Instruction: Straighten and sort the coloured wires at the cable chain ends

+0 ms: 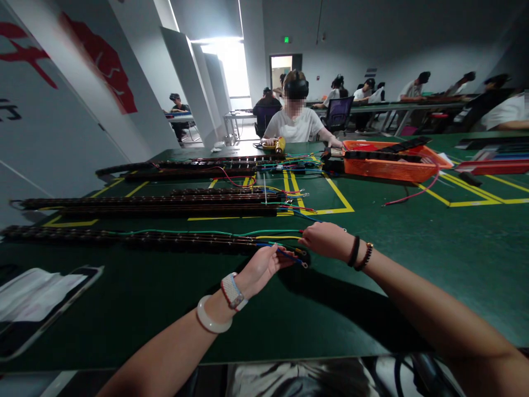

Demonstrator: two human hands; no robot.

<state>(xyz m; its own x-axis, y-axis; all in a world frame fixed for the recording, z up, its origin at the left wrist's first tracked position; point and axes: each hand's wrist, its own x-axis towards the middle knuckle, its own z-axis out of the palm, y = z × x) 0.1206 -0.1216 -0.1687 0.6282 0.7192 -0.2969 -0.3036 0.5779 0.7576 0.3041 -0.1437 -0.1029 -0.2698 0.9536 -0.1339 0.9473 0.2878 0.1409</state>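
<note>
In the head view our left hand (264, 268) has thumb and fingers pinched narrow on a few thin, plastic-coated wires (289, 255), blue and red. They fan out from the right end of the nearest strip (124, 238), a long, dark, ribbed bar lying across the table (413, 264) just ahead of us. Our right hand (326, 240) sits knuckles-up, touching the same fan of wires at a yellow one. Its fingertips are hidden, so we cannot tell whether it grips.

The left wrist carries one smooth white bangle and one watch, and the right wrist carries two dark bands. Two more rows (157, 203) of like bars lie further off, making three rows in all, each trailing coloured leads. One orange latticed basket (392, 165) stands to the far right, and one flat glossy device (33, 309) lies at the left.

The table is matte dark green and marked with yellow tape lines (339, 196). One person (295, 121) in a white shirt sits opposite, and others sit at tables behind, between grey walls
</note>
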